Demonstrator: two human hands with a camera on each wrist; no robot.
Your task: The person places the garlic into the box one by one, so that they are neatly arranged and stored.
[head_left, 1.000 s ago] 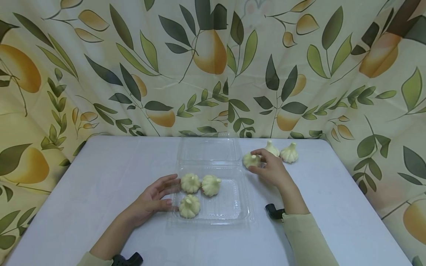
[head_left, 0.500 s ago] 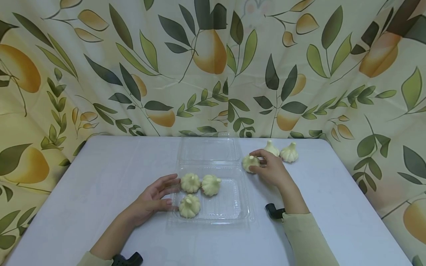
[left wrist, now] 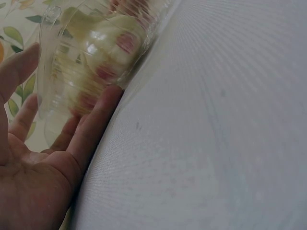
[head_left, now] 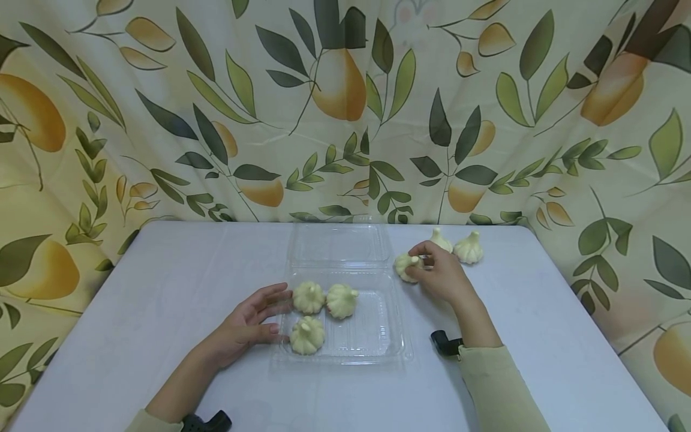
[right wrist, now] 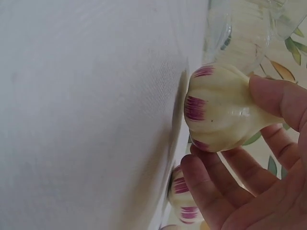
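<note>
White tabletop (head_left: 189, 258): R hand (head_left: 442, 273) pinches garlic (right wrist: 220, 110), apparent pickup step, w/ L hand (head_left: 249, 321) spread against box (head_left: 375, 327); next move likely needs a lift & gentle set-down inside.

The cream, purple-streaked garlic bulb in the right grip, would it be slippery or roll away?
The cream garlic bulb could feel slippery, because its surface shines. Its rounded sides might let it roll, though ridges could make it wobble. No dent shows, so it's probably stiff.

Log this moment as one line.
right hand: holds garlic bulb; left hand: at clear container; inside: three bulbs; table: two more bulbs
</note>
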